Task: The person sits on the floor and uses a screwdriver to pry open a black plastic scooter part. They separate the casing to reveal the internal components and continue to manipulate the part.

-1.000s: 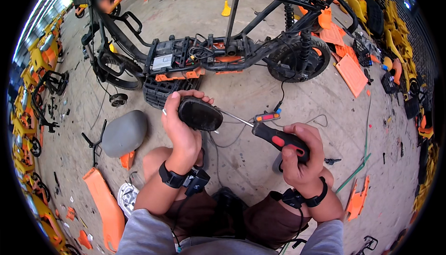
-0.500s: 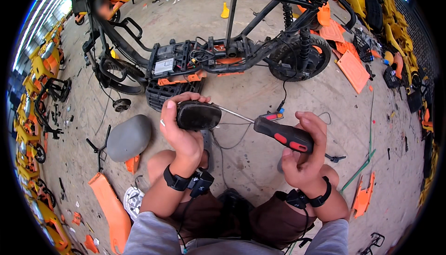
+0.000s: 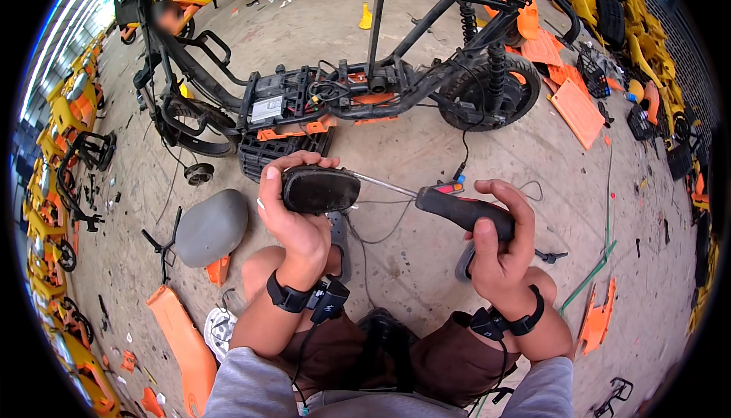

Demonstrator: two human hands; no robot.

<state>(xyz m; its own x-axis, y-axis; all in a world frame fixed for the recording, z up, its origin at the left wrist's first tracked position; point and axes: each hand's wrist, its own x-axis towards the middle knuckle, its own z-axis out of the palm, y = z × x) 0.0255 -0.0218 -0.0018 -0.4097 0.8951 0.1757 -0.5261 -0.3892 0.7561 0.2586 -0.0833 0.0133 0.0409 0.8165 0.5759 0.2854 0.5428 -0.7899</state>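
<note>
Left hand closed around a dark oval part, fingers curled over its far edge and thumb near side, holding it up in front of the knees, just left of centre. Right hand wrapped tight around the black handle of a screwdriver, with red at the collar; thin metal shaft running left and slightly far, tip meeting the right end of the oval part. So: part in the left grip, tool in the right grip, both touching at the tip, hands otherwise apart.

Black bands on both wrists, the left with a small clipped unit and a cable. Farther off, lying across the concrete floor, a stripped black scooter frame with orange trim and a rear wheel to the right. To the near left, a grey saddle resting on the ground, beside an orange panel. Loose thin wires on the floor between the hands.
</note>
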